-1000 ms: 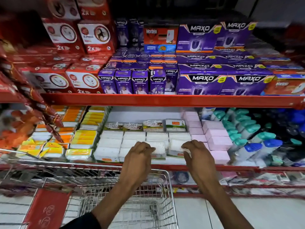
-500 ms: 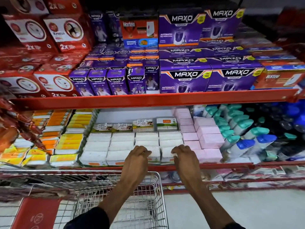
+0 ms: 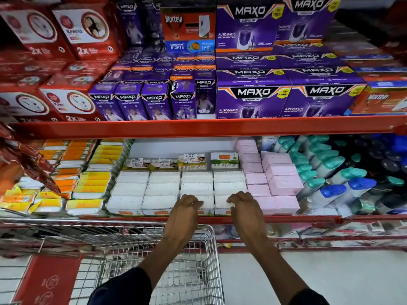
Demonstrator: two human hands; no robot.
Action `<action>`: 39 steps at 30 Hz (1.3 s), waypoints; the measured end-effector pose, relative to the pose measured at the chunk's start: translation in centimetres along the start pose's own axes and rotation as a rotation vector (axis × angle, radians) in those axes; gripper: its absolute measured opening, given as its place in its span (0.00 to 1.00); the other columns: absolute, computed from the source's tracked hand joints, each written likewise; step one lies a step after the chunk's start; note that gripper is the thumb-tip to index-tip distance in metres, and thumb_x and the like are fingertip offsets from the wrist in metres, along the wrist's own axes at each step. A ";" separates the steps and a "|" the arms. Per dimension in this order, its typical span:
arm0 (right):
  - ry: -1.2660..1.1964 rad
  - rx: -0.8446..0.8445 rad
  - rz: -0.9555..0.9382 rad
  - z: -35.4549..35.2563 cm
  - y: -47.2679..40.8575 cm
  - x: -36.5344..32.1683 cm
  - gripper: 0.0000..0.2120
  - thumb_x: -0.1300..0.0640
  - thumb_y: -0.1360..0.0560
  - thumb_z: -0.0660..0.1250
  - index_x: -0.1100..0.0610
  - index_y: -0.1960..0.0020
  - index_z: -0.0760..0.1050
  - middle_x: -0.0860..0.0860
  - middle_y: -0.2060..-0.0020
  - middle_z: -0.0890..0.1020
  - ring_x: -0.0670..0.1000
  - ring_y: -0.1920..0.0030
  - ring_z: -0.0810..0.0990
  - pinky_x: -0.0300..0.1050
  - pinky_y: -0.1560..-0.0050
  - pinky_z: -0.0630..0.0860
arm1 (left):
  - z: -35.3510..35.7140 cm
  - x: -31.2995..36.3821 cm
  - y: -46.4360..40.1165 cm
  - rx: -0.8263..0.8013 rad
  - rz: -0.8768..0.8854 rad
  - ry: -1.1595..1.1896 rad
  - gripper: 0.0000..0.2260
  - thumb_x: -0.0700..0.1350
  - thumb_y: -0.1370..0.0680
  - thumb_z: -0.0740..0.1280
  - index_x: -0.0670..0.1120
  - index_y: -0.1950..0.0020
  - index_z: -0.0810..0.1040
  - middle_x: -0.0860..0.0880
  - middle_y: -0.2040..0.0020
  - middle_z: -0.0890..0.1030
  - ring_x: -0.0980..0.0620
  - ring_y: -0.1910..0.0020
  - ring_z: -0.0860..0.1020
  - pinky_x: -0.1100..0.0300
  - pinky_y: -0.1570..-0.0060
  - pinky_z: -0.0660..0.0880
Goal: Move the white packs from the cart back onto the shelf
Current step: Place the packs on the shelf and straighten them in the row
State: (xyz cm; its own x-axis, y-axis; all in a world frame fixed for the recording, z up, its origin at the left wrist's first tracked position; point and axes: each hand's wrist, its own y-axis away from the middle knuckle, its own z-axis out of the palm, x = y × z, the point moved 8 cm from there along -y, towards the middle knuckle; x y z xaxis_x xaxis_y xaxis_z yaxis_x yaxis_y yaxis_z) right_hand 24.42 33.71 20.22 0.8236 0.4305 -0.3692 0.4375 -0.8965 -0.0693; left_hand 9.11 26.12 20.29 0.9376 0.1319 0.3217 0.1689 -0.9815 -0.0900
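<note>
Rows of white packs (image 3: 163,186) lie flat on the lower red shelf (image 3: 297,219), several columns wide. My left hand (image 3: 187,209) curls over the front pack of the third column (image 3: 207,202). My right hand (image 3: 244,205) curls over the front pack of the fourth column (image 3: 221,202), beside the pink boxes. Both hands grip their packs with bent fingers, and both packs sit in the front row on the shelf. The wire cart (image 3: 123,260) stands below my arms, its rim touching the shelf front. My arms hide part of its basket.
Pink boxes (image 3: 284,183) and teal- and blue-capped bottles (image 3: 337,170) fill the shelf to the right. Yellow and orange packs (image 3: 92,183) lie left of a wire divider. Small cotton-bud boxes (image 3: 191,162) stand behind the white packs. Purple and red boxes (image 3: 251,100) fill the upper shelf.
My view has drawn closer to the shelf and shifted left. Both hands stay on the front-row white packs, and the right hand's pack now sits level in its column.
</note>
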 end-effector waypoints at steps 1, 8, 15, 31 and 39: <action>-0.010 -0.002 -0.004 0.0 0.1 0.0 0.21 0.73 0.35 0.72 0.54 0.47 0.82 0.51 0.51 0.83 0.55 0.49 0.80 0.47 0.49 0.78 | 0.0 0.0 0.1 0.004 0.005 -0.010 0.23 0.26 0.34 0.71 0.44 0.42 0.83 0.47 0.50 0.84 0.46 0.49 0.79 0.51 0.52 0.82; -0.087 -0.013 -0.084 -0.1 0.2 -0.2 0.17 0.63 0.28 0.72 0.52 0.41 0.81 0.51 0.45 0.83 0.55 0.43 0.78 0.50 0.42 0.77 | 0.2 0.0 0.1 0.007 0.007 -0.059 0.20 0.32 0.34 0.77 0.46 0.44 0.84 0.45 0.43 0.85 0.42 0.43 0.80 0.44 0.46 0.80; -0.119 0.022 -0.088 -0.3 0.3 0.0 0.13 0.65 0.28 0.72 0.51 0.48 0.84 0.49 0.47 0.84 0.54 0.45 0.79 0.51 0.44 0.78 | 0.2 0.1 -0.2 0.026 -0.005 -0.033 0.18 0.32 0.30 0.74 0.48 0.44 0.84 0.46 0.41 0.84 0.43 0.41 0.79 0.45 0.45 0.80; -0.150 0.071 -0.083 -0.1 0.6 0.4 0.12 0.63 0.28 0.71 0.50 0.49 0.83 0.48 0.48 0.84 0.53 0.45 0.78 0.51 0.45 0.77 | 0.1 0.0 -0.2 0.044 0.000 -0.015 0.15 0.35 0.26 0.71 0.48 0.41 0.83 0.46 0.38 0.83 0.44 0.38 0.77 0.46 0.42 0.77; -0.105 0.077 -0.071 0.4 1.1 0.5 0.14 0.64 0.28 0.72 0.50 0.47 0.83 0.50 0.45 0.85 0.53 0.42 0.79 0.52 0.44 0.78 | 0.3 -0.1 0.0 0.048 0.023 -0.021 0.16 0.35 0.26 0.70 0.48 0.40 0.83 0.46 0.37 0.82 0.44 0.37 0.76 0.46 0.40 0.76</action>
State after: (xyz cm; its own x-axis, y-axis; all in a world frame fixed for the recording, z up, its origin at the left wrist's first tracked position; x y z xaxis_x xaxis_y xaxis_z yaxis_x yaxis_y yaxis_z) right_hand 25.15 32.86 19.62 0.7474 0.4838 -0.4554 0.4612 -0.8711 -0.1686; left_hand 9.12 26.20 19.99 0.9475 0.1130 0.2993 0.1615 -0.9765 -0.1425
